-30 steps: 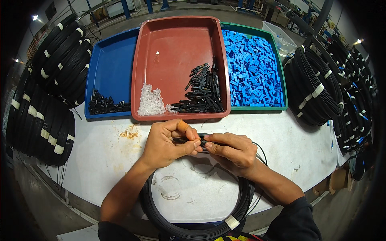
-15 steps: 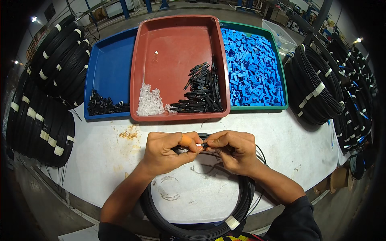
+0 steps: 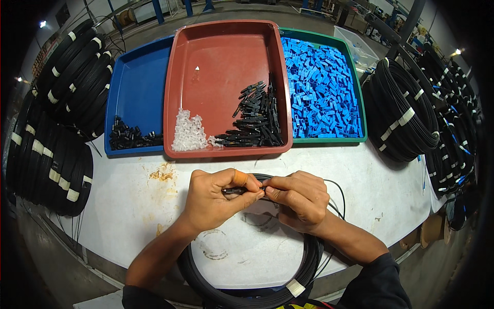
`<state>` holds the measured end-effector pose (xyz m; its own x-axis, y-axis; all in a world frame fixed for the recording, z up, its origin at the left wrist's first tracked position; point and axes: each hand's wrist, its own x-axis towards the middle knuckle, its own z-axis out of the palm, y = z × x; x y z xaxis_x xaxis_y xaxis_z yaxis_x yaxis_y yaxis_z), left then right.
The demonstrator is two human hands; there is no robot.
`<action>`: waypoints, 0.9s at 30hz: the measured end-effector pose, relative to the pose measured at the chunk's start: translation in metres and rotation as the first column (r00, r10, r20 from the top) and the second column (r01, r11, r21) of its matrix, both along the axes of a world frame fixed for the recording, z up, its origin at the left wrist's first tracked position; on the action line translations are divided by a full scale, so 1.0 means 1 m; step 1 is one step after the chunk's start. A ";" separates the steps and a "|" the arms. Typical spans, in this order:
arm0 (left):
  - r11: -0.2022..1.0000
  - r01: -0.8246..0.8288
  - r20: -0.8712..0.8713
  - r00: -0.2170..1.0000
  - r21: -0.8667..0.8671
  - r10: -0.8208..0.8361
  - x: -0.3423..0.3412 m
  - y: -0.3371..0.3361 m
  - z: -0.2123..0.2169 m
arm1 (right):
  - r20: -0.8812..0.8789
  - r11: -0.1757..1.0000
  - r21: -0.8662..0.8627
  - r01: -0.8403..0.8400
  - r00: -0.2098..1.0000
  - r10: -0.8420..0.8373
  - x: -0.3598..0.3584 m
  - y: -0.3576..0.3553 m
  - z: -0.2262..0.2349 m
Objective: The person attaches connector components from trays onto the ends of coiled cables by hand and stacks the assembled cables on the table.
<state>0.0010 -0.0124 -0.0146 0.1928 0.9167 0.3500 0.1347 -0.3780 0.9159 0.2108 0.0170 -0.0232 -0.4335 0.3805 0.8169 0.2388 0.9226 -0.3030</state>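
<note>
Over the far side of a black cable coil (image 3: pixel 198 273), my two hands meet fingertip to fingertip. My left hand (image 3: pixel 208 198) is closed around a slim black connector (image 3: pixel 234 190), whose rear end shows between palm and fingers. An orange wrap covers part of its index finger. Thumb and index finger of my right hand (image 3: pixel 304 198) pinch a tiny dark part right at the left fingertips; the fingers mostly hide it. A loose loop of thin black cable (image 3: pixel 342 198) curves out beside the right hand. White tape (image 3: pixel 296 288) binds the coil's near side.
Beyond my hands stands a red tray (image 3: pixel 226 152) with clear pieces (image 3: pixel 189 131) and black connectors (image 3: pixel 260 116). A blue tray (image 3: pixel 135 149) of black parts is left of it; a green tray (image 3: pixel 364 116) of blue clips (image 3: pixel 324 92) is right. Cable coils (image 3: pixel 51 154) flank both sides.
The right hand has turned more palm-down over the pinched part. The pale piece that showed between the fingertips is now hidden, and more of the black connector shows in the left hand.
</note>
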 end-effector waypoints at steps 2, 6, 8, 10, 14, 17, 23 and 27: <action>0.998 -0.065 -0.063 0.996 0.012 0.066 0.002 -0.001 0.002 | -0.028 0.999 -0.053 0.005 1.000 -0.006 -0.003 0.003 -0.005; 0.974 -0.123 -0.177 0.972 0.191 0.157 0.001 0.008 0.001 | -0.086 0.953 -0.304 -0.004 0.996 -0.024 -0.004 0.007 -0.007; 0.864 -0.071 -0.251 0.942 0.499 0.222 -0.002 0.012 0.001 | -0.072 0.957 -0.289 -0.006 0.997 -0.015 -0.002 0.008 -0.004; 0.839 -0.055 -0.262 0.937 0.542 0.231 -0.008 0.010 -0.002 | -0.054 0.962 -0.274 0.000 0.998 -0.016 -0.001 0.008 -0.003; 0.741 0.032 -0.329 0.909 0.670 0.258 -0.011 0.012 -0.001 | -0.011 0.965 -0.257 -0.047 0.999 0.046 -0.003 0.009 -0.001; 0.794 -0.014 -0.313 0.915 0.608 0.255 -0.014 0.009 -0.004 | 0.008 0.964 -0.256 -0.070 0.997 0.074 -0.006 0.007 0.001; 0.908 -0.140 -0.101 0.976 0.395 0.194 -0.013 0.012 -0.014 | -0.028 0.932 -0.356 -0.074 0.997 0.069 -0.005 0.002 0.001; 0.975 -0.133 -0.021 0.990 0.181 0.139 -0.028 0.012 -0.009 | 0.067 0.883 -0.459 0.093 0.995 -0.070 0.000 0.007 -0.002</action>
